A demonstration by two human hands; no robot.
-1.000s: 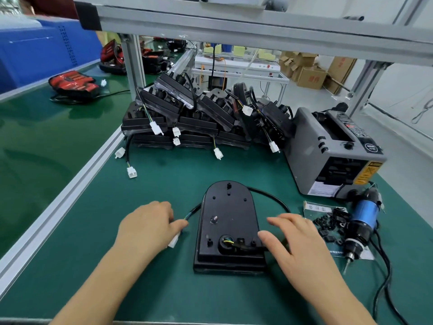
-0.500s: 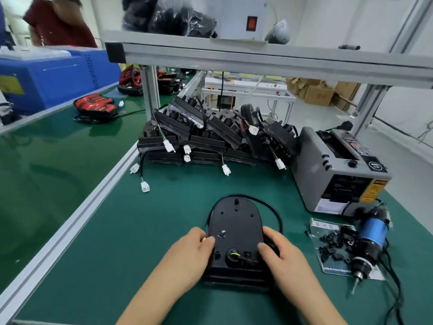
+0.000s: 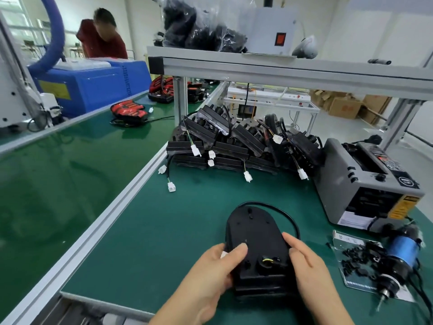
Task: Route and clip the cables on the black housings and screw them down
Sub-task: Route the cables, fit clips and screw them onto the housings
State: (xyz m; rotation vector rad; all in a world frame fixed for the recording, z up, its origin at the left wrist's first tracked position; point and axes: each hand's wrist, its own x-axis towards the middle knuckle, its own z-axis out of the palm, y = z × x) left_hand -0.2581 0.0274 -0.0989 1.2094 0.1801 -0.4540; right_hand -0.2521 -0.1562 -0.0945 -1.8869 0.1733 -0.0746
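The black housing (image 3: pixel 255 240) lies back-up on the green mat (image 3: pixel 164 231), in front of the grey tape dispenser (image 3: pixel 365 186) and to its left. The left hand (image 3: pixel 210 277) grips the housing's left edge, thumb on top, with a white connector (image 3: pixel 223 254) showing at its fingers. The right hand (image 3: pixel 307 270) grasps the right edge the same way. The cable (image 3: pixel 281 211) runs in a slack loop round the housing's rounded end, the end nearer the dispenser, so the step in hand looks like routing, with no clip or screw visibly set yet. Next the loop probably needs drawing snug. Then a hand must let go for the small black parts (image 3: pixel 358 256) and the blue electric screwdriver (image 3: pixel 398 256), both just in front of the dispenser.
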